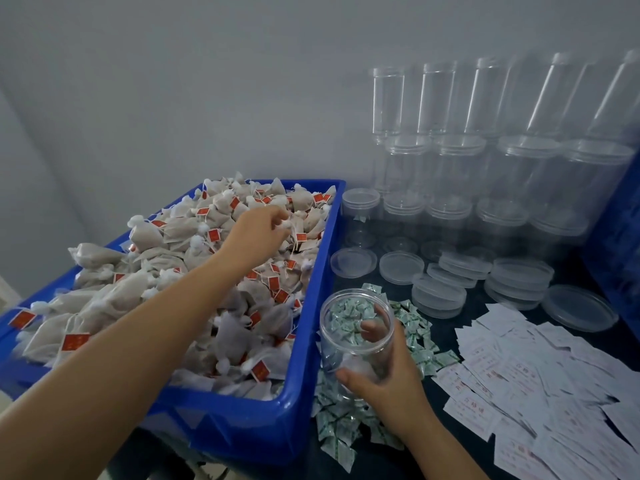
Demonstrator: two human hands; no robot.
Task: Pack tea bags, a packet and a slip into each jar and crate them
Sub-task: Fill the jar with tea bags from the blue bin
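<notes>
A blue crate [313,282] is heaped with white tea bags [173,244] that carry red tags. My left hand [256,233] reaches over the far part of the heap and pinches a tea bag [289,225] by its knotted top. My right hand [388,368] grips an open clear jar [356,327] just right of the crate, tilted towards it. At least one tea bag lies in the jar's bottom. Small green-and-white packets [415,327] lie scattered around the jar. White paper slips [554,375] are spread out to the right.
Empty clear jars [450,168] stand stacked against the back wall. Clear lids [401,266], some single and some in stacks, lie in front of them. A blue crate wall [620,237] rises at the right edge. The tabletop is dark.
</notes>
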